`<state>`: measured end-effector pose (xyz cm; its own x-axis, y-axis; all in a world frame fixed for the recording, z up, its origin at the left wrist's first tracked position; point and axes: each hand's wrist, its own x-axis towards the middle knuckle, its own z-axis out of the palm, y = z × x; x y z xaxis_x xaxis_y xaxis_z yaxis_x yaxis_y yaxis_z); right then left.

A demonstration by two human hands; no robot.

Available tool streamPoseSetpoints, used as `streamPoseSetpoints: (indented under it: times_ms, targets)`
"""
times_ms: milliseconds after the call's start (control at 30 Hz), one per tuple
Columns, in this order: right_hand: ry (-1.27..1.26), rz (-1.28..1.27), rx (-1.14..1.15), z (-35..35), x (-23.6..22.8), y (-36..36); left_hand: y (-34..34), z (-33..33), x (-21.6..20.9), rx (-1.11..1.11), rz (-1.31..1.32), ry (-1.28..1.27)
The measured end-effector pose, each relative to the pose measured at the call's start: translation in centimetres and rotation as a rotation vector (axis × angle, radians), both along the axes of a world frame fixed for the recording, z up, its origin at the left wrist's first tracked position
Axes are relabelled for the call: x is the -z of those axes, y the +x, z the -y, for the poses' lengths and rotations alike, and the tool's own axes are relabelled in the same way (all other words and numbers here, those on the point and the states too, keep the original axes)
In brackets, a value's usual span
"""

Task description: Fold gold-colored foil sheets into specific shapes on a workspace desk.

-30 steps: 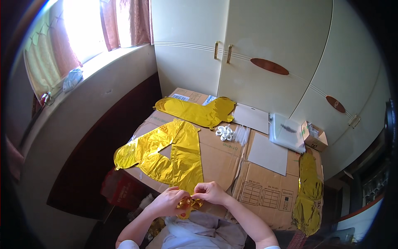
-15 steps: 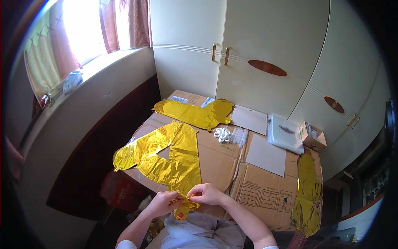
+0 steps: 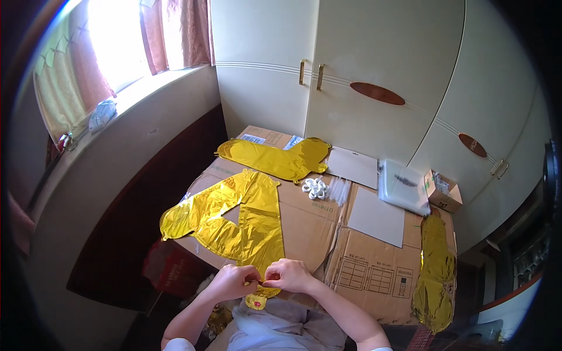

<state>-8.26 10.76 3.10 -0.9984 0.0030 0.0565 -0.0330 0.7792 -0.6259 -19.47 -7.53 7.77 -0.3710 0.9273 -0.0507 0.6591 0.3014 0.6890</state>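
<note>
A flat gold foil balloon (image 3: 257,222) with an opening in its middle lies on the cardboard. Its near end hangs at the front edge, between my two hands. My left hand (image 3: 235,281) pinches the foil there, fingers curled in. Right beside it, my right hand (image 3: 288,275) pinches the same end with thumb and fingertips. Below the hands a small gold tip (image 3: 256,302) with a red spot sticks out. Farther back lies a second gold foil balloon (image 3: 275,159), flat and bent. A folded gold foil balloon (image 3: 434,272) lies along the right edge.
White ribbon rolls (image 3: 315,188) are heaped near clear plastic sticks (image 3: 338,192). Two grey sheets (image 3: 376,217) lie to the right, by a clear plastic packet (image 3: 403,187) and a small open carton (image 3: 442,192). Cabinets (image 3: 380,52) stand behind; a red bag (image 3: 170,269) is lower left.
My hands have drawn closer together, and the left fingers have curled in more. The foil between them is now more covered. The other things stay in place.
</note>
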Motion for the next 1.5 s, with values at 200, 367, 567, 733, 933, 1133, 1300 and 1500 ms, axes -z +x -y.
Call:
streamPoseSetpoints:
  times_ms: [200,367,567,733,933,1133,1300,1500]
  targets:
    - [0.015,-0.007,-0.001,0.0,-0.1,0.1,0.2,-0.7,-0.4,0.041,0.005,-0.09]
    - [0.069,-0.014,0.004,0.2,-0.1,0.2,0.4,-1.8,-0.8,0.028,-0.103,-0.244]
    - [0.048,-0.069,-0.003,0.1,0.7,0.3,-0.3,-2.3,-0.8,0.135,-0.126,-0.364]
    - [0.124,-0.066,-0.038,0.2,0.5,0.2,-1.7,-1.6,0.0,0.208,-0.077,-0.358]
    - [0.029,-0.024,0.036,0.6,0.6,0.6,-2.7,-0.9,-0.7,0.079,-0.08,-0.278]
    - [0.057,-0.381,0.016,0.5,2.0,0.7,-4.1,-0.2,-1.4,-0.031,-0.05,-0.128]
    - [0.024,-0.416,0.047,0.6,2.5,0.9,-7.2,0.4,-1.6,-0.3,0.125,-0.025]
    - [0.181,-0.255,-0.042,0.8,2.1,0.7,-13.5,1.9,-0.4,-0.578,0.345,0.338]
